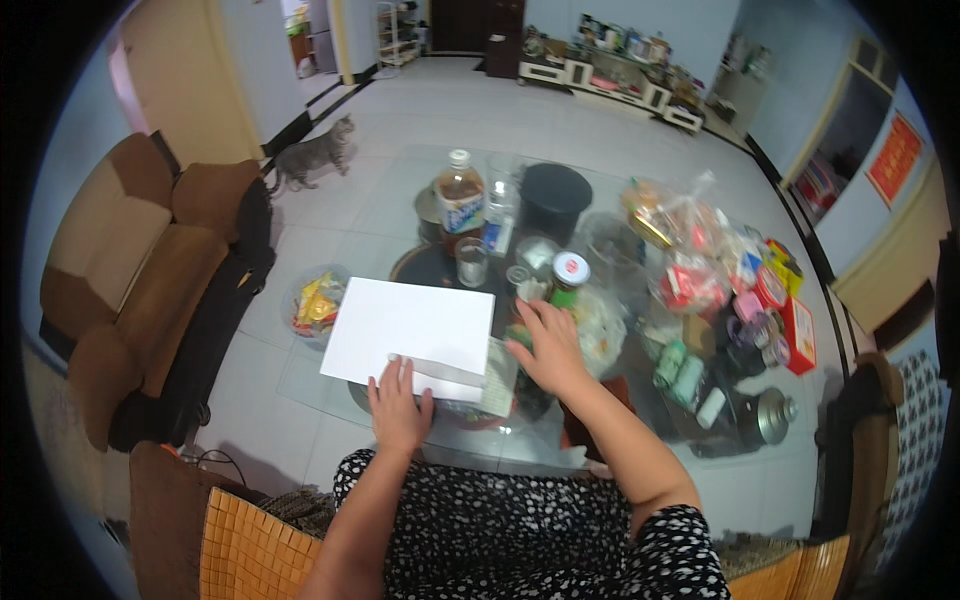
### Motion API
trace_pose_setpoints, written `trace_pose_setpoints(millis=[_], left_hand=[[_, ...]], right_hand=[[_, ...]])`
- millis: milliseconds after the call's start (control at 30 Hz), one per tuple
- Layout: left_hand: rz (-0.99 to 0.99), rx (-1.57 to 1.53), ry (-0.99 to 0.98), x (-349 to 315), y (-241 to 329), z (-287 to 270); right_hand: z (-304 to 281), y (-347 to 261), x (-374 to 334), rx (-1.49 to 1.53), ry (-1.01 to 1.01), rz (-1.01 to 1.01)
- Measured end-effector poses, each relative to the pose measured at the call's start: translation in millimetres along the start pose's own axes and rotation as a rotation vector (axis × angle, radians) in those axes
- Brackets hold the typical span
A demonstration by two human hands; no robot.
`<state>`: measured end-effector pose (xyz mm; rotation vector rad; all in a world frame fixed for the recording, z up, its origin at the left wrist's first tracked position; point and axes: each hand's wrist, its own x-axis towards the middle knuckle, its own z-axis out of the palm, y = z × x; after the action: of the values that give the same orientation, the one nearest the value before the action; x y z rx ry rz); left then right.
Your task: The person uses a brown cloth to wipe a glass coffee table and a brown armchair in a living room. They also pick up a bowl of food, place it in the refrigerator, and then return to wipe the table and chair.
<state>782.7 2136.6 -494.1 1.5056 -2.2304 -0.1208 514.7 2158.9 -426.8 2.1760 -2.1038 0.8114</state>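
Pretty clearly a home living room. A brown sofa [130,290] is seen at the left of the frame, a grey cat [315,153] is spotted on the tiled floor [480,120] at upper left, and a low TV cabinet [610,80] is lined up along the top. The glass worktop [400,190] in the middle is crowded with snacks and bottles.

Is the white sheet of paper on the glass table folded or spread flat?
Partly folded: the white sheet has its near edge turned over in a narrow strip, pressed down by the left hand.
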Motion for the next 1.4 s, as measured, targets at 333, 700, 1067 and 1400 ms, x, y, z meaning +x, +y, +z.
trace_pose_setpoints(millis=[333,700,1067,1400], left_hand=[[0.165,-0.001,0.104,-14.5,64.6,5.6],[0.651,-0.113,-0.285,-23.7,217.3,63.0],[0.609,-0.129,-0.348,-24.8,236.1,63.4],[0.610,-0.162,-0.285,-20.2,228.7,61.9]], right_hand=[[-28.0,21.8,-162.9,-0.229,-0.142,0.181],[-143.7,241.7,-299.4,-0.613,0.166,0.685],[-128.8,206.2,-277.3,-0.359,0.069,0.485],[-178.2,317.8,-342.8,-0.350,0.467,0.977]])
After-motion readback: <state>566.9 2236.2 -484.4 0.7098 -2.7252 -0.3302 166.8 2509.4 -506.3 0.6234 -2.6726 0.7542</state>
